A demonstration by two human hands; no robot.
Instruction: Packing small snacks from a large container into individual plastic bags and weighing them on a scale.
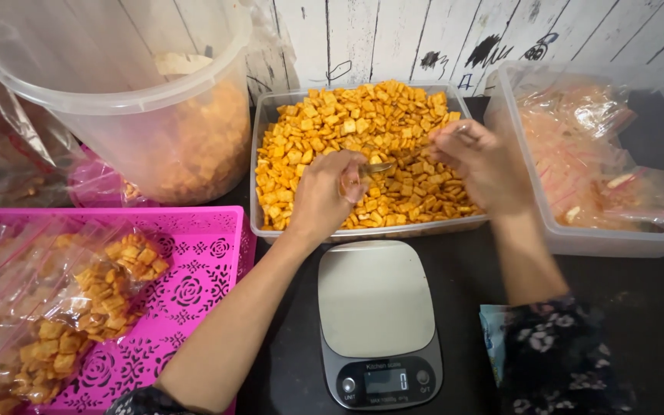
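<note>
One clear rectangular plastic tray (pixel 264 154) sits at the middle of the dark bench (pixel 655 307), heaped with small square orange crackers (pixel 363 123), too many to count. Both hands work over this heap. The left hand (pixel 320 201) is curled shut on a small clear bag (pixel 353 180), with a thin metal-looking piece showing just beside its fingers. The right hand (pixel 484 165) is blurred; its fingers seem pinched together at the bag's far edge, but I cannot tell what they grip. The crackers lie directly beneath and touching both hands.

One flat kitchen scale (pixel 376 307), grey top, rounded corners, stands just in front of the tray with nothing on its plate. One tall translucent bucket (pixel 117 84), rear left, is partly filled with the same crackers. One pink perforated basket (pixel 194 269), front left, holds several filled clear bags (pixel 78 307), the number unclear. One clear bin (pixel 624 238), right, holds a loose pile of empty bags.
</note>
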